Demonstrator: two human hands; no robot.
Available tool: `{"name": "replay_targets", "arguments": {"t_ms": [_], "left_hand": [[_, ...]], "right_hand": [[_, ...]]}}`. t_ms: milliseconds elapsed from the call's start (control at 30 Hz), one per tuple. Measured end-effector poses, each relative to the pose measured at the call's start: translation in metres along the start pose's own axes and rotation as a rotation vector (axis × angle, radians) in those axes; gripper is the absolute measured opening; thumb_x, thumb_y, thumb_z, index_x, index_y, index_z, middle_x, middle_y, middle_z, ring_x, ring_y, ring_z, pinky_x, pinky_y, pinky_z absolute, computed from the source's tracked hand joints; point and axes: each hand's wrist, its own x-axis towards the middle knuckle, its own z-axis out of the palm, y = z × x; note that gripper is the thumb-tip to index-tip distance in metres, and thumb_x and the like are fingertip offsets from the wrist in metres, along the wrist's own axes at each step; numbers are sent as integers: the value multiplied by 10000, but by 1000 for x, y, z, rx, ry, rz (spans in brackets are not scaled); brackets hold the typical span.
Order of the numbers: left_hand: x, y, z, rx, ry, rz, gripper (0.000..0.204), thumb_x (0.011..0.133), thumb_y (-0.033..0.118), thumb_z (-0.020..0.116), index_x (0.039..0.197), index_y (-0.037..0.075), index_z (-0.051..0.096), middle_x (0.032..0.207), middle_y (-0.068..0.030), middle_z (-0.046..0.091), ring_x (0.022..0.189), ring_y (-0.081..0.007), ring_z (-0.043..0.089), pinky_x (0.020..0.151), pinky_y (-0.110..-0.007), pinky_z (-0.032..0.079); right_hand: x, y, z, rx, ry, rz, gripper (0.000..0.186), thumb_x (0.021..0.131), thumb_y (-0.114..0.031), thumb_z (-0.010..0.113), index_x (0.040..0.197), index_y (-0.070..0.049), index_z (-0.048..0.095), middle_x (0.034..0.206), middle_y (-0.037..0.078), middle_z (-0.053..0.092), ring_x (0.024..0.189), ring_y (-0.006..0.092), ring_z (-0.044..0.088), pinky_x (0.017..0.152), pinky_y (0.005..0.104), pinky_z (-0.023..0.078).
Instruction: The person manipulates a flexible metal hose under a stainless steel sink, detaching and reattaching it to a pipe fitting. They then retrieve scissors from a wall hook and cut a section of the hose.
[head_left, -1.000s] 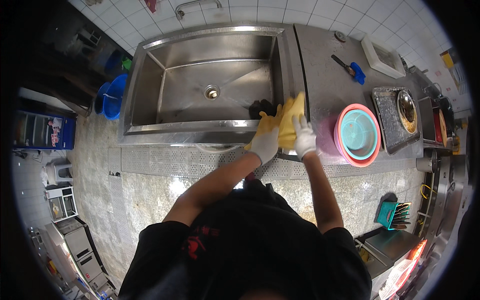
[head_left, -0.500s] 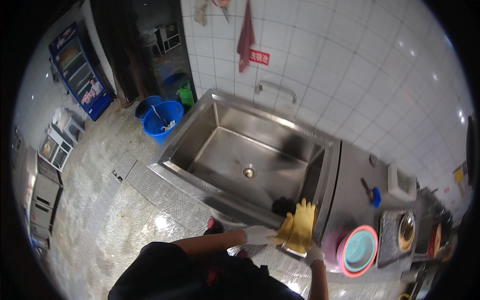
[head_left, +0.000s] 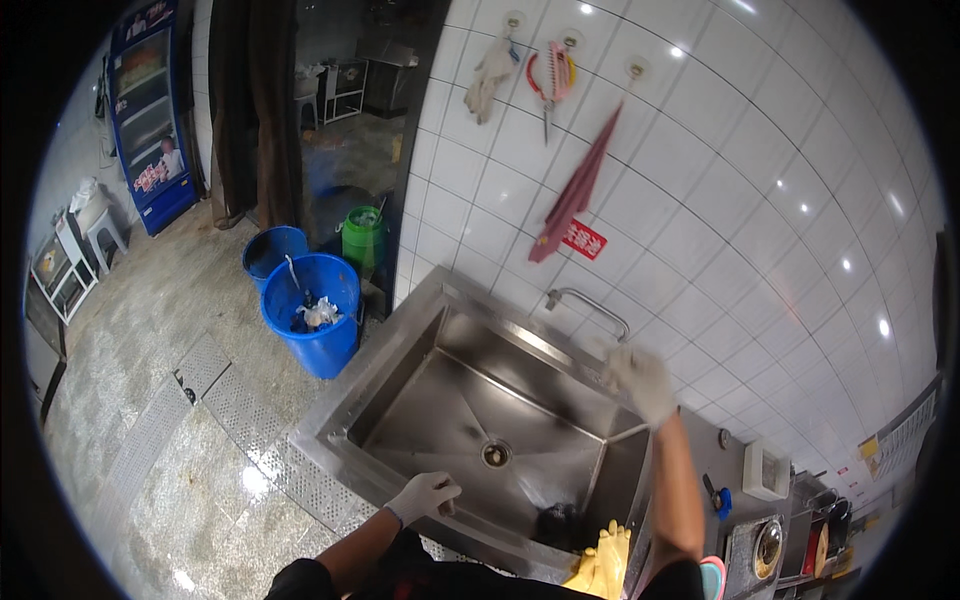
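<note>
My left hand (head_left: 425,497), in a white glove, hangs over the near rim of the steel sink (head_left: 380,535). Its fingers are curled in, with nothing visible in them. Reaching toward the wall, my right hand (head_left: 642,382), also white-gloved, is next to the end of the metal faucet (head_left: 590,305). Motion smears its fingers, so I cannot make out whether it touches the faucet. Inside the basin's near right corner lies a dark scouring pad (head_left: 558,525). A pair of yellow rubber gloves (head_left: 605,562) rests over the near rim beside it.
Blue bins (head_left: 312,345) and a green bucket (head_left: 362,240) stand left of the sink. A maroon cloth (head_left: 583,185), scissors (head_left: 549,90) and a pale glove (head_left: 490,80) hang on the tiled wall. On the right counter are a white container (head_left: 765,472) and a blue-ended tool (head_left: 722,503).
My right hand has left the yellow rubber gloves and risen to the faucet. My left hand has let them go and moved left over the near rim. The view has tilted up toward the wall.
</note>
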Motion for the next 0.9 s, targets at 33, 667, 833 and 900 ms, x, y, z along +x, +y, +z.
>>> {"name": "replay_targets", "arguments": {"t_ms": [33,667,833,900], "left_hand": [[1,-3,-19,-32,35,-10,227,1047,225,688,1040,-3,682,793,-71,736,692,-141,721,657,-300,599],[40,56,-165,-244,256,118,184,1038,140,676,1018,-42,664,827,-123,743,737,-195,752,685,-317,627],[77,69,-163,-275,134,120,192,1038,156,682,1019,-33,658,836,-133,752,739,-195,756,682,-310,626],[86,87,-161,-264,87,104,190,1042,156,672,1004,-29,659,833,-121,746,753,-183,753,691,-305,619]], "right_hand": [[56,-33,-1,-296,4,-90,303,1063,-299,623,901,-52,694,729,-19,619,692,77,555,657,282,477],[493,-250,20,-368,413,-100,437,855,-415,701,1061,-41,795,965,193,792,927,362,770,850,439,609],[560,-214,-34,-464,506,-289,496,845,-471,661,1070,-49,792,989,195,789,928,373,762,853,431,599],[575,-210,-50,-488,539,-282,494,835,-471,655,1067,-58,796,995,196,788,936,382,758,861,434,596]]}}
